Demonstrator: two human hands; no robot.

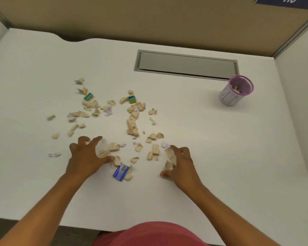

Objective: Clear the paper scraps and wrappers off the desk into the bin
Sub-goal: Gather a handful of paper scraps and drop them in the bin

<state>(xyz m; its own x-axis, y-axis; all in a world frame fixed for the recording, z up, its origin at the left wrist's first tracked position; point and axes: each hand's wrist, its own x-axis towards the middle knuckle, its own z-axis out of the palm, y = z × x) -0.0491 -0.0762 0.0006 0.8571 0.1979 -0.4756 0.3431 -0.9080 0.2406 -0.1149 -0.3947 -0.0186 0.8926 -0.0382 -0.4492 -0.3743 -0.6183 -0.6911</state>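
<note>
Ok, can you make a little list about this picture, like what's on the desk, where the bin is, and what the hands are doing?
surface: white desk
mess: torn beige paper scraps, spread across the middle
wrappers: two small green-and-blue wrappers, one crumpled blue wrapper
bin: small purple mesh bin, upright, far right, some scraps inside
left hand: fingers spread, over scraps
right hand: curled around scraps
desk fitting: grey cable flap

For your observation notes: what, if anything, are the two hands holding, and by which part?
The left hand holds nothing, spread open over the scraps. The right hand curls around tan paper scraps, but a real grip cannot be told.
</note>
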